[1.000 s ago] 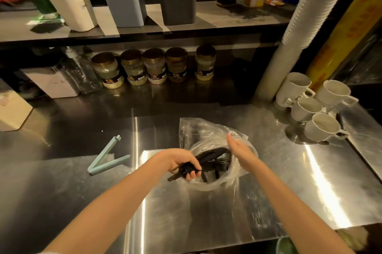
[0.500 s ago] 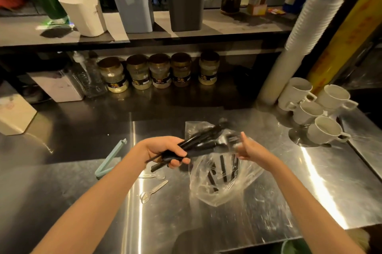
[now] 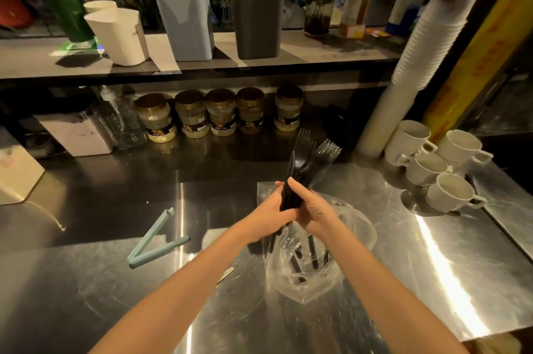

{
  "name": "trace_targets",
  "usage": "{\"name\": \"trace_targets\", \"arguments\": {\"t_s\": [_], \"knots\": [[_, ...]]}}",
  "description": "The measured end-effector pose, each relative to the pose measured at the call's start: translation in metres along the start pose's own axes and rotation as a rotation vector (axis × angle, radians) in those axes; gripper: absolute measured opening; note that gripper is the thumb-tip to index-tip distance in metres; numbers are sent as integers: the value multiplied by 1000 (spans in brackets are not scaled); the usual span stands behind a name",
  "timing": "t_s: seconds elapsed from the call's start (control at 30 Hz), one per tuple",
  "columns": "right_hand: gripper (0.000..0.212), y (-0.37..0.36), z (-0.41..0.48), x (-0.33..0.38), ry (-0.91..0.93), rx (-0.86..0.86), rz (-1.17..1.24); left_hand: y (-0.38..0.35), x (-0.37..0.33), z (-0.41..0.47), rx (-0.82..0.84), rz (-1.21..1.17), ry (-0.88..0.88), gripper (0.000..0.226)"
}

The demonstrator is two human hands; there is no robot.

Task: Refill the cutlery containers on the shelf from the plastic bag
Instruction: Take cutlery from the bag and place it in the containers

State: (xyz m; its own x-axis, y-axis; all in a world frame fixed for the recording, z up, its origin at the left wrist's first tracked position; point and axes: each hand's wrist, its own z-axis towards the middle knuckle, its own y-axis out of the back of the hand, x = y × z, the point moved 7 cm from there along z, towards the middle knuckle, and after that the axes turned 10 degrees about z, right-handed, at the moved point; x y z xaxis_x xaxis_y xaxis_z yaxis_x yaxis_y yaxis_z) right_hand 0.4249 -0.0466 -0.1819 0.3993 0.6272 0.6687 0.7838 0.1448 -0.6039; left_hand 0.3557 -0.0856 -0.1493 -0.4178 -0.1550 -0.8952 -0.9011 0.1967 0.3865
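Both hands clasp a bundle of black plastic forks [image 3: 310,160], upright with the tines fanned at the top. My left hand [image 3: 271,211] grips the handles from the left, my right hand [image 3: 313,209] from the right. Just below them the clear plastic bag [image 3: 343,264] lies on the steel counter with more black cutlery inside. On the shelf above stand a light blue container [image 3: 187,25] and a dark grey container [image 3: 257,22], both with cutlery sticking out, and a white container [image 3: 119,35] further left.
A mint green bag clip [image 3: 153,241] lies open on the counter to the left. Several jars [image 3: 222,114] line the space under the shelf. White mugs [image 3: 438,169] and a tall stack of paper cups [image 3: 415,59] stand on the right. A small clear utensil [image 3: 226,274] peeks out under my left forearm.
The fork bundle has come out of the bag and turned from lying sideways to upright. My right hand let go of the bag rim and joined the left on the handles.
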Motion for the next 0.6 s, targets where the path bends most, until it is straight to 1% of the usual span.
{"name": "trace_targets", "arguments": {"t_s": [0.07, 0.13, 0.17, 0.23, 0.3, 0.37, 0.47, 0.53, 0.6], "knots": [[33, 2, 2, 1, -1, -34, 18, -5, -2, -2, -33, 7, -16, 38], [23, 5, 2, 5, 13, -27, 1, -7, -3, -3, -48, 30, -37, 40], [21, 7, 2, 6, 12, -14, 0, -7, -3, -4, -45, 45, -47, 37], [20, 9, 1, 8, 16, 18, 35, -6, 2, -5, -26, -13, -31, 26], [20, 9, 1, 10, 27, 35, 69, -5, 5, -6, -7, -122, -3, 27], [24, 8, 1, 10, 41, 43, 92, -3, 5, -7, -32, -188, 5, 31], [29, 4, 1, 6, 31, 59, 90, -1, 8, -8, -115, -297, 18, 29], [22, 8, 1, 3, 32, -3, 34, 3, 15, -7, -249, -240, 33, 30], [19, 11, 0, 1, 48, -68, -5, 7, 21, -7, -376, -178, 40, 29]]}}
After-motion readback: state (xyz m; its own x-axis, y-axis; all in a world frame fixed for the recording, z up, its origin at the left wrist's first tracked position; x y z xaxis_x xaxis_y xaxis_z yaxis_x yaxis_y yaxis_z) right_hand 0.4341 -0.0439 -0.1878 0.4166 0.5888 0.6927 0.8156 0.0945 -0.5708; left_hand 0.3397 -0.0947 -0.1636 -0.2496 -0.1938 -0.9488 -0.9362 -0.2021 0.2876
